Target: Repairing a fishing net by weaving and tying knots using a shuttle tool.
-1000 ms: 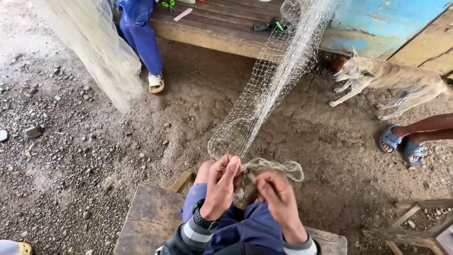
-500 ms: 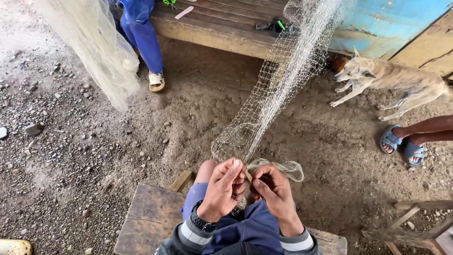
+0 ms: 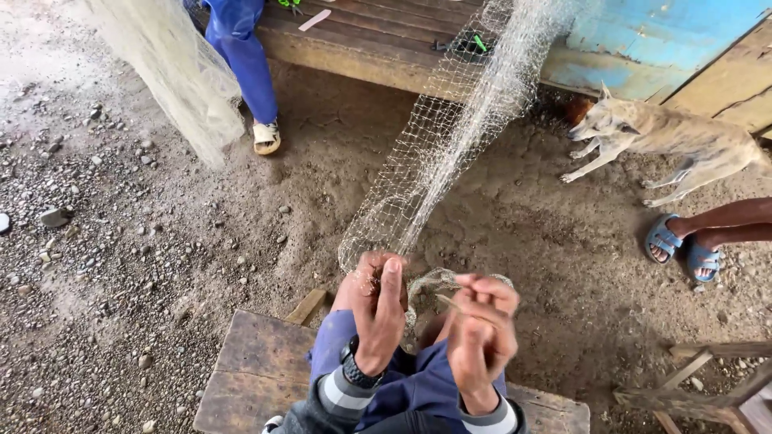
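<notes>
Here, left hand (image 3: 378, 309) pinching fishing net (image 3: 450, 137), right hand (image 3: 482, 333) gripping netting needle (image 3: 450, 303)

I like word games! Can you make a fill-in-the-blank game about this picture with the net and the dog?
1. The left hand pinches the edge of a pale fishing ____.
2. The right hand holds a thin stick beside a bundle of ____.
3. The animal lying on the dirt near the blue wall is a ____.
4. The person sits on a wooden ____.

Missing words: net; cord; dog; bench
</notes>
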